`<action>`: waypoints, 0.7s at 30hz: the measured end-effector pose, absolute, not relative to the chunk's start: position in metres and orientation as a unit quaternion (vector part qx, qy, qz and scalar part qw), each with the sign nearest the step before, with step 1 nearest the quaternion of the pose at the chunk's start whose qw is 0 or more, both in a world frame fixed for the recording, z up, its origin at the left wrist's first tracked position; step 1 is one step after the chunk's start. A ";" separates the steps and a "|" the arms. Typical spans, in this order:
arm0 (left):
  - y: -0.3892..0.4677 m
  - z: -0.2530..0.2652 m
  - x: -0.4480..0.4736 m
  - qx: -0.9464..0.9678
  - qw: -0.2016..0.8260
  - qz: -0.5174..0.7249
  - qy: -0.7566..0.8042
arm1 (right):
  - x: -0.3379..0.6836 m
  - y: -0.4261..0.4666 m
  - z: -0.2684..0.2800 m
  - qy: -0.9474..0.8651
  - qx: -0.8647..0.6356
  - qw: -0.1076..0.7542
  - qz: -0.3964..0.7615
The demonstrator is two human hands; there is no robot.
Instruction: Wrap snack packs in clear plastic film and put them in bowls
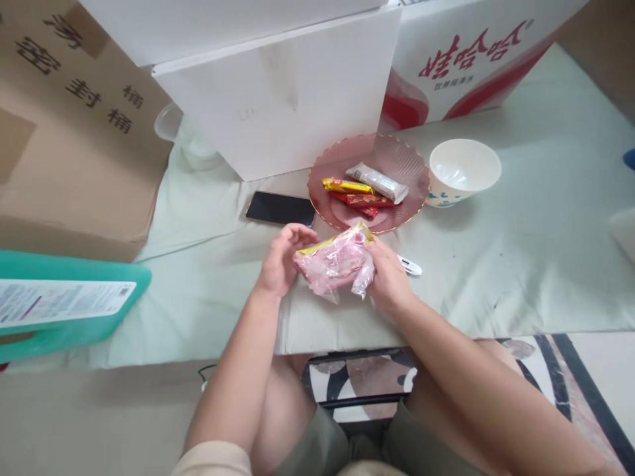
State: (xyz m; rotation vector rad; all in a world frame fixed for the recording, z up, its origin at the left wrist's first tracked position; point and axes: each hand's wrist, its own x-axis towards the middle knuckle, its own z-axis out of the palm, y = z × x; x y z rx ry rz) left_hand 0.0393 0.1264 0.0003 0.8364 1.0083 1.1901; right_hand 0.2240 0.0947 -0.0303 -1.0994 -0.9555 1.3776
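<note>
A pink, clear-wrapped packet with a yellow top edge is held up over the front of the table. My right hand is closed on its right end. At the packet's left end is my left hand, fingers loosely curved and apart; whether it touches the wrapper is hard to see. Just behind, a pink scalloped plate bears a silver-wrapped bar, a yellow-wrapped bar and red-wrapped snacks. Partly hidden by my right hand, a small white device lies on the cloth.
A black phone lies left of the plate, and a white patterned bowl stands to its right. White boxes and a red-and-white carton line the back. At left are a cardboard box and a green container.
</note>
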 end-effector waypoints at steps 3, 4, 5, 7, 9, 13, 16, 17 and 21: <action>0.118 -0.003 0.044 0.393 0.696 0.454 0.393 | 0.225 0.095 -0.028 -0.423 -0.444 0.538 0.578; 0.117 -0.005 0.044 0.398 0.702 0.443 0.390 | 0.226 0.095 -0.026 -0.442 -0.441 0.535 0.569; 0.116 -0.007 0.044 0.402 0.701 0.439 0.393 | 0.227 0.093 -0.023 -0.466 -0.441 0.528 0.556; 0.116 -0.011 0.043 0.408 0.686 0.440 0.411 | 0.232 0.088 -0.018 -0.522 -0.444 0.500 0.530; 0.116 -0.015 0.042 0.413 0.676 0.433 0.430 | 0.238 0.081 -0.014 -0.575 -0.445 0.466 0.504; 0.115 -0.018 0.037 0.438 0.665 0.395 0.458 | 0.247 0.067 -0.016 -0.652 -0.467 0.420 0.425; 0.113 -0.021 0.034 0.500 0.599 0.391 0.488 | 0.245 0.061 -0.020 -0.703 -0.473 0.394 0.356; 0.113 -0.023 0.033 0.520 0.574 0.396 0.493 | 0.243 0.060 -0.021 -0.718 -0.475 0.379 0.340; 0.112 -0.028 0.022 0.555 0.504 0.445 0.491 | 0.235 0.055 -0.025 -0.748 -0.511 0.315 0.285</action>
